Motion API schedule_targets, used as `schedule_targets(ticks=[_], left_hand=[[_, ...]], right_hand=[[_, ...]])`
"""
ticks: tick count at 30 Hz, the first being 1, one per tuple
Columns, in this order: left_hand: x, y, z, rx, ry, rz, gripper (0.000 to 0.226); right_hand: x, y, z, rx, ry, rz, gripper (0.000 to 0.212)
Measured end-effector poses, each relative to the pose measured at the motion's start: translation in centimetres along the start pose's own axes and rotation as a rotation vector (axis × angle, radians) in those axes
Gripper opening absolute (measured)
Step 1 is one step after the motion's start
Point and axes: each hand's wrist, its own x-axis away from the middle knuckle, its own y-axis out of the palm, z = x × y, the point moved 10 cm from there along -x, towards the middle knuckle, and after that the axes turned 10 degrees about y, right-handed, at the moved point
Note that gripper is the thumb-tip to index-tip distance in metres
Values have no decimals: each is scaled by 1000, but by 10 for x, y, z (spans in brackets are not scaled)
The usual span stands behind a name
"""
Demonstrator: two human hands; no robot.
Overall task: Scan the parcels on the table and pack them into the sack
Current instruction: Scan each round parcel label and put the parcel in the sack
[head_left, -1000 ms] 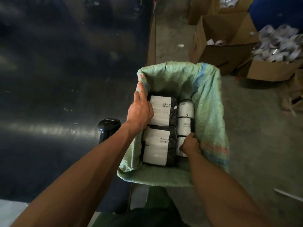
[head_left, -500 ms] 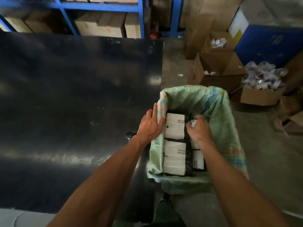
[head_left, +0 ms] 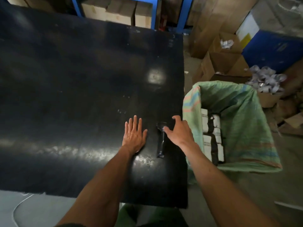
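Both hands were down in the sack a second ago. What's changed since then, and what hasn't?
Both hands have come out of the sack and moved left over the black table. The left hand now lies flat and open on it; the right hand is spread open over the scanner, not gripping it yet. Neither hand holds a parcel. The parcels stay stacked in the sack, which stands in the same spot beside the table.

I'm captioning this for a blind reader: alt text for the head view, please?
Two bare hands over a black table: left hand flat, right hand open above a black handheld scanner. Beside the table, a green woven sack holds white-labelled parcels.
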Motion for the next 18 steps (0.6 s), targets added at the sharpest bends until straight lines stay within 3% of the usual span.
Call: schedule_targets(ticks=[6,18], left_hand=[[9,36,-12,-79,33,-11,70],[10,36,-12,-66,56,-9,69]], right_hand=[[8,54,15,-15,136,-20,83],[-8,25,26,-43,205,103,74]])
